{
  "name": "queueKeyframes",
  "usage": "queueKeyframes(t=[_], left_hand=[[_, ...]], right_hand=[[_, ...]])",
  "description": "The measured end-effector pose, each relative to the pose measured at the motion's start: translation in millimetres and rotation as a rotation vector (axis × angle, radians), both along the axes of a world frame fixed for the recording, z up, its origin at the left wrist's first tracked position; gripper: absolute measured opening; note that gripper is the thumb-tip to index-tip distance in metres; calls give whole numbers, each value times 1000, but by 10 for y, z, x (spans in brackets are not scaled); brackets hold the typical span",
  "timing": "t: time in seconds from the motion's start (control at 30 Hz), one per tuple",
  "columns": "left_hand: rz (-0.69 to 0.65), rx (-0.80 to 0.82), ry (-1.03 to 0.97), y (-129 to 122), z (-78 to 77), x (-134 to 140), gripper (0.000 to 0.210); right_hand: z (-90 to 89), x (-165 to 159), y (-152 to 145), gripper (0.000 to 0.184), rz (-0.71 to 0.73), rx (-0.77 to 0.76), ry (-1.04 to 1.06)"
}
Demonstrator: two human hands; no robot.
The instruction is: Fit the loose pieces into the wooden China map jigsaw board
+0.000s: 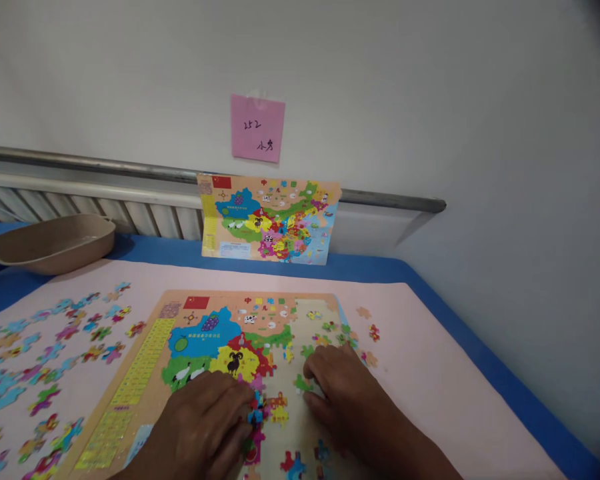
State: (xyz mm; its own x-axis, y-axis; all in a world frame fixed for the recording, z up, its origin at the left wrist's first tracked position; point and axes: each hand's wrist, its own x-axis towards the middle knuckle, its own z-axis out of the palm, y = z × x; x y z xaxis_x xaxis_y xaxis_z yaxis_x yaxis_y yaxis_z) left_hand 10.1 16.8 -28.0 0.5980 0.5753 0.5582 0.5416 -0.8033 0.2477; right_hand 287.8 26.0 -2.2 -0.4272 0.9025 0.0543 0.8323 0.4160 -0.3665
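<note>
A green puzzle piece is lying just left of the right hand, whose thumb and forefinger are standing apart; whether the left hand is pinching, I cannot tell

Left hand over map puzzle; right hand near green piece.

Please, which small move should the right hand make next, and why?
Perhaps slide the green piece near the right hand's thumb leftward, to test it against the assembled section: the piece lies apart on the bare board, and the section's open right edge shows green in its upper part.
</note>
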Motion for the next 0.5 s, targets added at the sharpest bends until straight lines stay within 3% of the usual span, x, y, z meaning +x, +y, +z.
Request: queueKeyframes(t=[0.27, 0.5], left_hand=[[33, 133, -35, 21, 111, 62, 24], [5, 112, -38, 48, 66, 31, 20]], right_hand=[[-39, -25, 25, 20, -29, 22, 6], [-89, -30, 42, 18, -35, 76, 36]])
